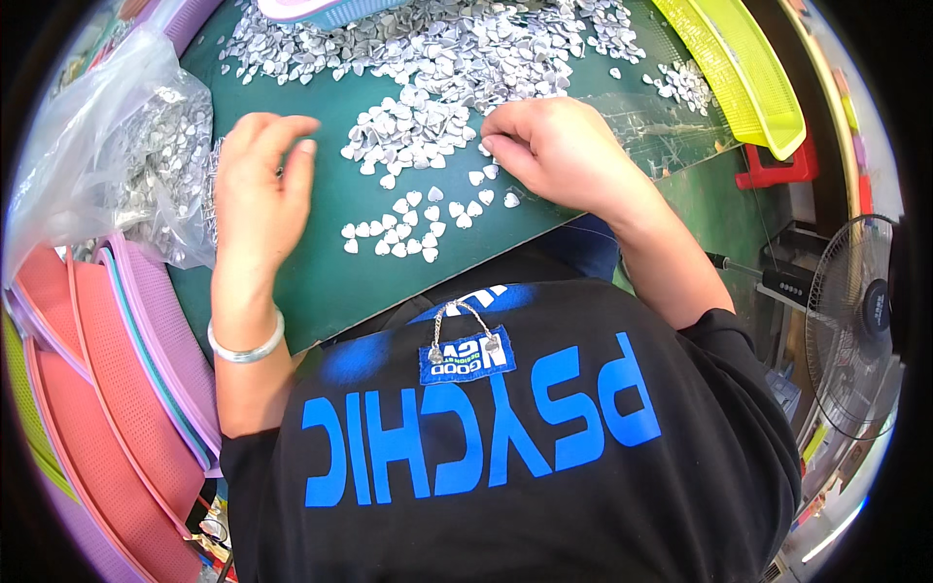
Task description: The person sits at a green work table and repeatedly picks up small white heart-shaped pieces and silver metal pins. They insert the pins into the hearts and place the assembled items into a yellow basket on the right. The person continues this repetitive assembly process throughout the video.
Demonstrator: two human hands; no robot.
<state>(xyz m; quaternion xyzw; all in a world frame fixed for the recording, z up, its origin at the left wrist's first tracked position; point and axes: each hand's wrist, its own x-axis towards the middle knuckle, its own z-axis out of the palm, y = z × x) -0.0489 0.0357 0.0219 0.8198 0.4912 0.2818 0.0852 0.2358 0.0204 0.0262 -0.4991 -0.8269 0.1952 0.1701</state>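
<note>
Small silver heart-shaped pieces (413,131) lie in a loose heap on the green tabletop (321,282). A thinner scatter of hearts (408,228) is spread nearer to me. My right hand (554,151) rests at the heap's right side, fingers curled down and thumb close against them. A bit of a silver heart shows at its fingertips; whether it is gripped I cannot make out. My left hand (260,185) is at the left, beside a clear plastic bag (160,165) of silver pieces. Its thumb and forefinger stand apart, and its other fingers are partly hidden.
A larger heap of hearts (466,49) covers the table's far side, with a blue and pink basket (330,12) beyond. At the right are a lime-green basket (743,78), a red stool (777,165) and a fan (855,321). Pink and purple baskets (126,369) stack at the left.
</note>
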